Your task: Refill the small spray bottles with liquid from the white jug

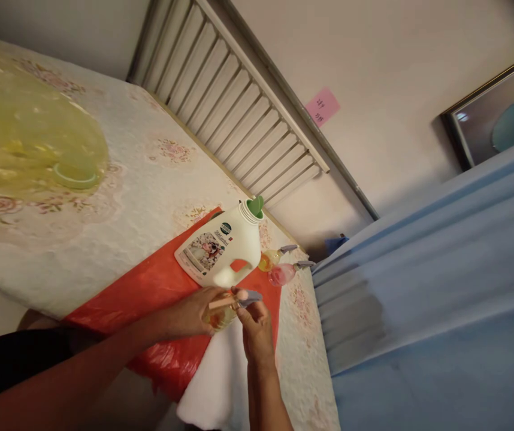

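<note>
Fingers [239, 296] on small bottle [221, 314], above table edge [304, 335]

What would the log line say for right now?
left hand: holds small bottle | right hand: pinches grey cap | white jug: on red sheet

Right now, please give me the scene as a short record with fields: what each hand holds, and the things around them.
left hand: holds a small bottle of yellowish liquid
right hand: fingers pinch the small bottle's grey cap
behind the hands: white jug with a green spout, cap off
beside the jug: two more small bottles, one yellow, one pink, both capped
underneath: red plastic sheet and white cloth on a floral table cover
far left: yellow translucent plastic item
</note>
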Tool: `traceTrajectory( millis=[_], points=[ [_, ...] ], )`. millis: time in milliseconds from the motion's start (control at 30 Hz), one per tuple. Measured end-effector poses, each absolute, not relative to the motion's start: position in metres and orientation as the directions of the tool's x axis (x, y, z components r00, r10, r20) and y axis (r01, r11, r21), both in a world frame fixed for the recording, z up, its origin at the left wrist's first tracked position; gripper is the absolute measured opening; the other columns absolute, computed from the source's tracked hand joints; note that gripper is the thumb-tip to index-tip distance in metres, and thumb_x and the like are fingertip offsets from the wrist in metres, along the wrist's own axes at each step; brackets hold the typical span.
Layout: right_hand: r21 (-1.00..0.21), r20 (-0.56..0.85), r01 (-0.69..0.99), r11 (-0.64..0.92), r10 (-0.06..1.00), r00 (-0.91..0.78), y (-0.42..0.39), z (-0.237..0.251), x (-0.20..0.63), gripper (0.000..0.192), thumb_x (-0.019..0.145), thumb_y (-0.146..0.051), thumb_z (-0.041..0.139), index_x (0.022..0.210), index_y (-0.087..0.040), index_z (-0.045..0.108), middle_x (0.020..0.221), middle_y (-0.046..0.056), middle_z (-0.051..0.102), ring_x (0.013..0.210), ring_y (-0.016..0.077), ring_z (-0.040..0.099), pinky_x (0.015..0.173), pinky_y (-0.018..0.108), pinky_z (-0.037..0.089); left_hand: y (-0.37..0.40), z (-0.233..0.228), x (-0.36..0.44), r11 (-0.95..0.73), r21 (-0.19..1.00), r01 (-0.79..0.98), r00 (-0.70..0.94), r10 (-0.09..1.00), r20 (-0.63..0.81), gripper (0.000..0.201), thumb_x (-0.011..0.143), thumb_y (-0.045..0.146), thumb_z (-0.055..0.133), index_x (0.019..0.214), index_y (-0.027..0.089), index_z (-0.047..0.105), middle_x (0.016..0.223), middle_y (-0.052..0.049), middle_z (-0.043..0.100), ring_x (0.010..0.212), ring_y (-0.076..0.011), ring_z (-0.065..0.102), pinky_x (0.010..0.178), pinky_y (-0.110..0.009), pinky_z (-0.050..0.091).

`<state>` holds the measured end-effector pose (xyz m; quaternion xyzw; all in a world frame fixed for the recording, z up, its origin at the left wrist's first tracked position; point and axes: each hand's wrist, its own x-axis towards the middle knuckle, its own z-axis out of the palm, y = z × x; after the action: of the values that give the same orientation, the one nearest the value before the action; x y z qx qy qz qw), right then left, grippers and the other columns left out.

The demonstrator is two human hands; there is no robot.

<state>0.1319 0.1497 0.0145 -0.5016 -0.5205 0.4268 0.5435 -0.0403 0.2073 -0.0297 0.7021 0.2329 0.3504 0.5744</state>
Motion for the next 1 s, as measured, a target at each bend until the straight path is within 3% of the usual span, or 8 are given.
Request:
traceTrajectory(
  millis=[233,300,433,500,633,700,900,1000],
  points=[
    [-0.900,0.225,0.432,0.058,0.911,0.346,0.152,0.011,0.124,0.028,0.065,-0.021,0.078,0.089,-0.018,0.066,0.080,-0.001,0.067,0.073,0.0163,0.061,0.068,0.027,0.049,0.209,-0.036,-0.037,-0.257,0.964,-0.068,0.622,0.744,0.243,0.067,0.066,0.021,0.073,0.129,0.024,0.052,0.131,-0.007,0.062,0.120,-0.0303,0.058,0.101,-0.039,0.047],
    [-0.909,0.229,0.405,0.096,0.928,0.293,0.150,0.013,0.125,0.033,0.067,-0.024,0.077,0.097,-0.019,0.066,0.088,0.001,0.069,0.080,0.0184,0.063,0.074,0.029,0.050,0.209,-0.038,-0.036,-0.266,0.961,-0.068,0.627,0.738,0.249,0.069,0.067,0.022,0.074,0.131,0.026,0.051,0.134,-0.007,0.060,0.123,-0.0303,0.056,0.102,-0.039,0.046],
    [-0.969,0.192,0.180,0.166,0.972,0.134,0.149,0.016,0.131,0.035,0.075,-0.033,0.073,0.107,-0.019,0.067,0.105,0.008,0.070,0.100,0.0243,0.064,0.094,0.040,0.046,0.211,-0.044,-0.035,-0.265,0.963,-0.053,0.619,0.748,0.240,0.073,0.064,0.020,0.075,0.132,0.027,0.050,0.135,-0.006,0.059,0.124,-0.0297,0.055,0.103,-0.039,0.045],
    [-0.979,0.166,0.140,0.146,0.975,0.146,0.150,0.015,0.133,0.031,0.075,-0.032,0.075,0.102,-0.019,0.068,0.100,0.007,0.071,0.096,0.0231,0.064,0.091,0.038,0.047,0.211,-0.045,-0.034,-0.260,0.964,-0.055,0.623,0.746,0.236,0.073,0.064,0.020,0.074,0.132,0.027,0.049,0.135,-0.006,0.059,0.123,-0.0295,0.056,0.102,-0.038,0.046],
    [-0.957,0.211,0.255,0.135,0.931,0.298,0.153,0.013,0.127,0.026,0.067,-0.029,0.081,0.084,-0.018,0.065,0.081,0.000,0.067,0.076,0.0167,0.061,0.073,0.028,0.048,0.211,-0.041,-0.036,-0.244,0.967,-0.069,0.646,0.728,0.229,0.065,0.067,0.023,0.073,0.129,0.026,0.051,0.128,-0.005,0.062,0.118,-0.0275,0.059,0.098,-0.036,0.049],
    [-0.949,0.230,0.288,0.131,0.911,0.343,0.152,0.013,0.123,0.027,0.066,-0.029,0.081,0.080,-0.018,0.062,0.078,-0.001,0.065,0.074,0.0160,0.060,0.071,0.027,0.048,0.210,-0.039,-0.037,-0.227,0.973,-0.049,0.644,0.737,0.204,0.065,0.066,0.023,0.073,0.127,0.026,0.051,0.125,-0.005,0.064,0.115,-0.0276,0.060,0.097,-0.038,0.050],
    [-0.966,0.184,0.209,0.152,0.972,0.146,0.150,0.022,0.128,0.026,0.076,-0.036,0.073,0.095,-0.020,0.068,0.096,0.004,0.069,0.093,0.0218,0.062,0.085,0.035,0.048,0.208,-0.039,-0.036,-0.222,0.974,-0.047,0.634,0.747,0.201,0.068,0.064,0.022,0.074,0.128,0.028,0.052,0.131,-0.006,0.061,0.121,-0.0311,0.056,0.098,-0.040,0.048],
    [-0.974,0.153,0.183,0.132,0.983,0.105,0.152,0.026,0.130,0.025,0.076,-0.035,0.073,0.096,-0.020,0.069,0.097,0.004,0.070,0.092,0.0218,0.062,0.085,0.035,0.047,0.208,-0.041,-0.035,-0.237,0.970,-0.047,0.615,0.759,0.216,0.068,0.064,0.020,0.073,0.128,0.026,0.053,0.130,-0.006,0.061,0.120,-0.0303,0.056,0.098,-0.038,0.048]
  ],
)
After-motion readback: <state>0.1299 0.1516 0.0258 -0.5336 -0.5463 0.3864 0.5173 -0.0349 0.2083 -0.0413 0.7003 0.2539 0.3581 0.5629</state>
